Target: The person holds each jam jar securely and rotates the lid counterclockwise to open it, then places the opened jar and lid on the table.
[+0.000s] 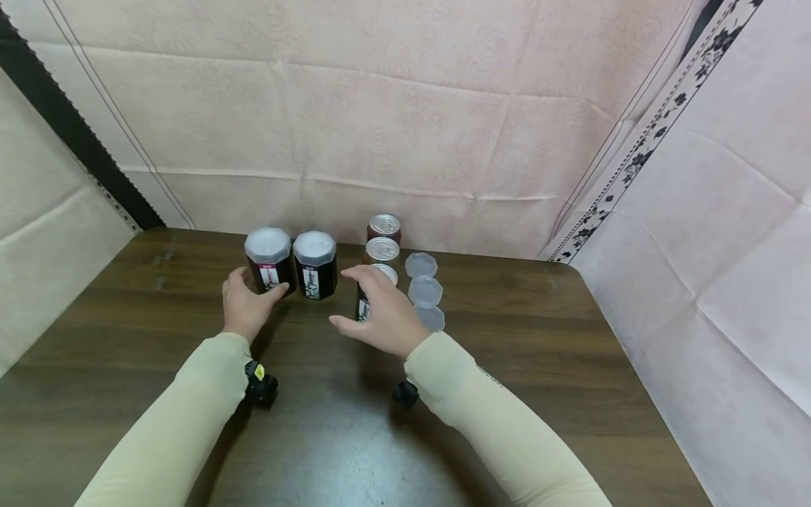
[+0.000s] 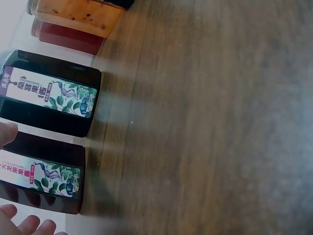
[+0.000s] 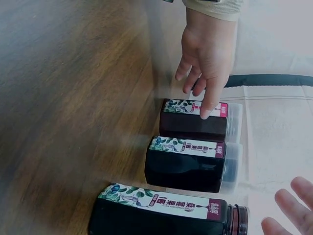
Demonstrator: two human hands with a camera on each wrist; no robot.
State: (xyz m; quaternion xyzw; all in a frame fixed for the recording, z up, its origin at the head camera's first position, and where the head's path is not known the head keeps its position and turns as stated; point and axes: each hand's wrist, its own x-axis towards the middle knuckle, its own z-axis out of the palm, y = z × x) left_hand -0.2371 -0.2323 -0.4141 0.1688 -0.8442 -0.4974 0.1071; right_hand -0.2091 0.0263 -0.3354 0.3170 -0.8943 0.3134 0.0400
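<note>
On the brown table [image 1: 570, 366], the nearest things to the camera are the two cream sleeves, each with a small black wrist camera beneath it. Just beyond them, the right hand [image 1: 383, 313] is seen curved around the front jar [image 1: 370, 296], an uncapped dark jar that serves here as the landmark; the thumb is spread toward the left and the fingers are arched over the jar's far side, but from the wrist view the fingertips [image 3: 293, 205] appear clear of it, so whether it is actually gripped cannot be told. To the left of that jar, two capped jars [image 1: 315, 266] stand side by side, touching or nearly so, and the leftmost one [image 1: 269, 262] is touched at its label by the extended fingers of the left hand [image 1: 246, 304], which are straight rather than wrapped about it. Just right of the front jar, three clear lids [image 1: 426, 292] are laid in a row running away from the camera. Behind the front jar, two more open jars [image 1: 383, 239] are lined up toward the pink cloth backdrop [image 1: 405, 127]. As a judgement, capping seems under way: two jars are judged finished, while three jars remain open and three lids lie unused beside them.
</note>
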